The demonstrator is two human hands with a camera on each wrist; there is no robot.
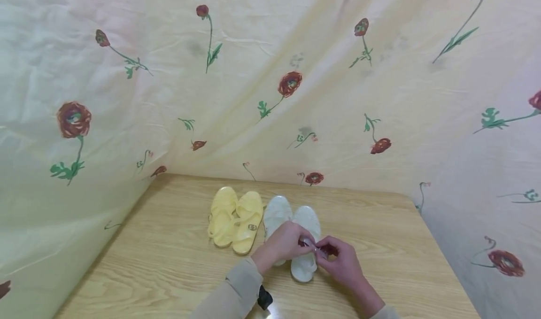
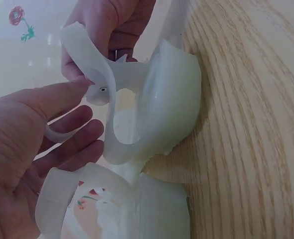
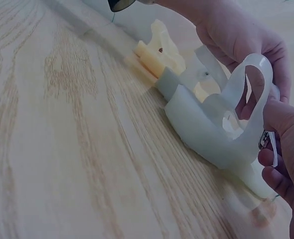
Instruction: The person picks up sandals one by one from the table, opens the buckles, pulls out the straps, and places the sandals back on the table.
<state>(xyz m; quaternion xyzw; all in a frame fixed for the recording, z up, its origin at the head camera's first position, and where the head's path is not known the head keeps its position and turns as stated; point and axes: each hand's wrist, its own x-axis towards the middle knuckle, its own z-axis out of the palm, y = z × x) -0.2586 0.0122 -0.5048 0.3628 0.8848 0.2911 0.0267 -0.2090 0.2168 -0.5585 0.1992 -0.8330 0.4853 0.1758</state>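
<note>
A pair of pale white jelly sandals stands side by side on the wooden table (image 1: 380, 225). Both hands meet over the right-hand sandal (image 1: 302, 271), at its ankle strap (image 2: 111, 99). My left hand (image 1: 284, 241) pinches one part of the strap between thumb and fingers. From the other side, my right hand (image 1: 343, 261) pinches the strap near a small metal buckle (image 3: 264, 140). Fingers partly hide the buckle, so I cannot tell whether it is fastened. The left-hand white sandal (image 1: 276, 209) sits beside it, partly covered by my left hand in the head view.
A pair of yellow sandals (image 1: 247, 234) lies just left of the white ones. Floral cloth (image 1: 253, 98) hangs behind the table and along its sides. A black band or device (image 1: 265, 298) is at the left wrist.
</note>
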